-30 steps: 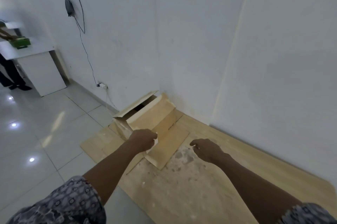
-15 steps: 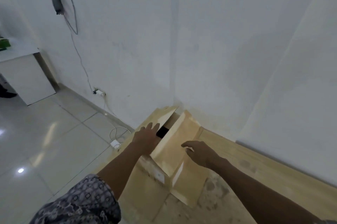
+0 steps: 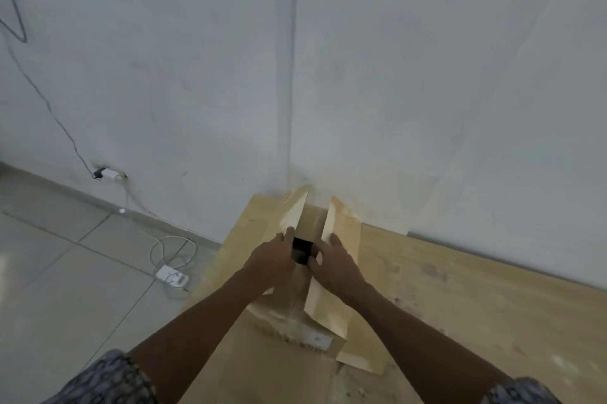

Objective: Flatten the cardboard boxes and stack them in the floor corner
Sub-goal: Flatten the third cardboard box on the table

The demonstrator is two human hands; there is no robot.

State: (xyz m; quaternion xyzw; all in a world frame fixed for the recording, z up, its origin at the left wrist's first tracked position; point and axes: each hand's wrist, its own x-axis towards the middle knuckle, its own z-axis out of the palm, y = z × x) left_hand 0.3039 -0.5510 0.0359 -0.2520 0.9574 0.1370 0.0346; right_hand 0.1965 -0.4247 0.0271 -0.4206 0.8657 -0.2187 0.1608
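Observation:
A brown cardboard box (image 3: 341, 311) lies on the floor in the corner where two white walls meet. Its two long top flaps stand apart, leaving a dark gap between them. My left hand (image 3: 269, 264) rests on the left flap (image 3: 292, 216) with its fingers at the flap's inner edge. On the right flap (image 3: 341, 223) lies my right hand (image 3: 331, 264), thumb at the gap. A small white label (image 3: 317, 336) shows on the box's near end. Under the box lies flat cardboard (image 3: 246, 226).
A pale wooden board (image 3: 460, 292) covers the floor on the right along the wall. On the grey tiles to the left lie a white charger and coiled cable (image 3: 172, 275), and a plug (image 3: 110, 173) sits in a wall socket. A dark cable (image 3: 39, 91) runs down the wall.
I have moved closer to the corner and the view has swung over the box. Both hands have come onto the two top flaps; a second ago my left hand was fisted at the box's near end.

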